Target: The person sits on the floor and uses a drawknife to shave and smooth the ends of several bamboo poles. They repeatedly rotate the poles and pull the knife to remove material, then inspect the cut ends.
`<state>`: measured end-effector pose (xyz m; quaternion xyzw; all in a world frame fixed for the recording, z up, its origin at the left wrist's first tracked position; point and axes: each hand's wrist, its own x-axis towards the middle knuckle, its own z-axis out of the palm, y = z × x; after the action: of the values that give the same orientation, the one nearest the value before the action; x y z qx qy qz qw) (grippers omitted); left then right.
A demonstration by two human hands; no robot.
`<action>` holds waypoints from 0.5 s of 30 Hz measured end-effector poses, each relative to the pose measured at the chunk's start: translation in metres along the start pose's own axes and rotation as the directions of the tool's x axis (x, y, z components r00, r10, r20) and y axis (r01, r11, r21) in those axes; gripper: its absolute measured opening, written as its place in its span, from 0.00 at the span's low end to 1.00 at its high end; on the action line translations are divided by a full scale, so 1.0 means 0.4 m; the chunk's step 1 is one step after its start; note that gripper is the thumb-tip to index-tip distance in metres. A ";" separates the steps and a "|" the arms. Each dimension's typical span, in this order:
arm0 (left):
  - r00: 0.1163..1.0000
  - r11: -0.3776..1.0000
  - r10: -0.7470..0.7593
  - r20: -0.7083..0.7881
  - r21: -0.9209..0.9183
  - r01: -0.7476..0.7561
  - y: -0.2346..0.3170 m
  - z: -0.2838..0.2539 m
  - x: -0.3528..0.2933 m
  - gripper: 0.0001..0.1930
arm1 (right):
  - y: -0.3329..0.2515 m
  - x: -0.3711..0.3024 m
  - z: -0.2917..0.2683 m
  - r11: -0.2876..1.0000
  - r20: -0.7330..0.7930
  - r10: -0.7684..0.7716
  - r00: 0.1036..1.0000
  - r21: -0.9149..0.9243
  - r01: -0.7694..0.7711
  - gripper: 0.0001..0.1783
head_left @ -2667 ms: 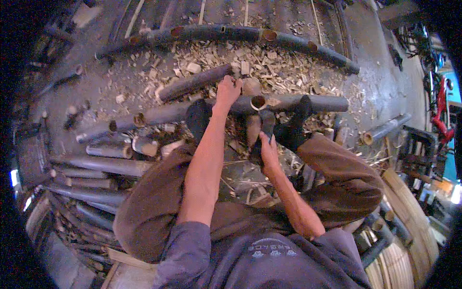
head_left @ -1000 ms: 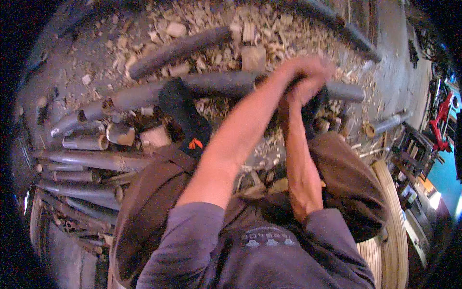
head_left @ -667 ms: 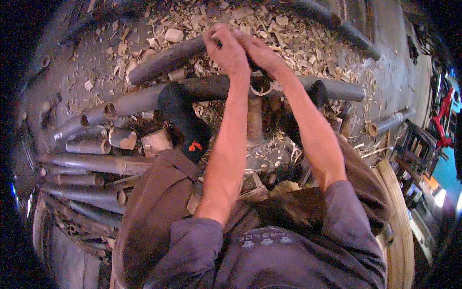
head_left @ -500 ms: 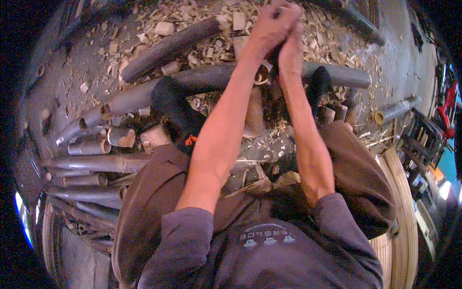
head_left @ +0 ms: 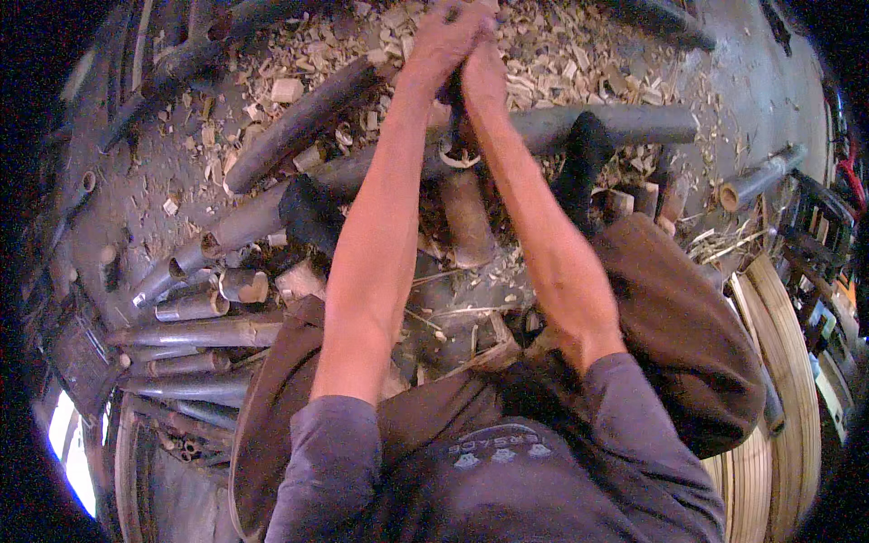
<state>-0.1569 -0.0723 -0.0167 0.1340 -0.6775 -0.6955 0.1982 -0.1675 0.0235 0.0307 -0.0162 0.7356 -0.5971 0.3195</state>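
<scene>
The person sits on the ground in brown trousers [head_left: 688,335], with knees wide apart. Both arms reach straight out in front. A short log [head_left: 466,217] stands on end between the feet, and black socks [head_left: 312,213] press against a long pole [head_left: 543,131] lying across behind it. Far out, the left hand [head_left: 444,41] and the right hand [head_left: 484,77] are pressed together, fingers curled tight around a dark handle [head_left: 455,100] that points down at the log's top. Wood chips [head_left: 561,63] cover the ground beyond. More poles [head_left: 195,333] lie piled at the left.
</scene>
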 end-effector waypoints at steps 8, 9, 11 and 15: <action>0.309 0.975 -0.198 -0.930 -0.218 -0.032 0.045 0.005 -0.332 0.12 | 0.025 -0.142 0.050 0.768 0.824 -0.026 0.566 -0.346 0.540 0.26; 0.323 0.987 -0.105 -0.941 -0.137 -0.080 0.013 0.007 -0.335 0.13 | 0.005 -0.117 0.050 0.800 0.711 -0.063 0.700 -0.383 0.462 0.26; 0.792 0.984 -0.106 -0.601 -0.177 -0.003 0.049 -0.018 -0.222 0.16 | -0.016 -0.093 0.033 0.888 0.433 -0.087 0.897 -0.375 0.267 0.26; 0.974 0.984 -0.129 0.187 0.147 0.102 0.150 0.085 0.049 0.19 | -0.007 -0.027 0.000 0.981 -0.500 -0.179 0.847 -0.027 0.191 0.36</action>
<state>-0.1841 -0.0514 0.0462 0.1176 -0.7308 -0.6676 0.0800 -0.1600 0.0269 0.0380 0.0719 0.7810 -0.6176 0.0592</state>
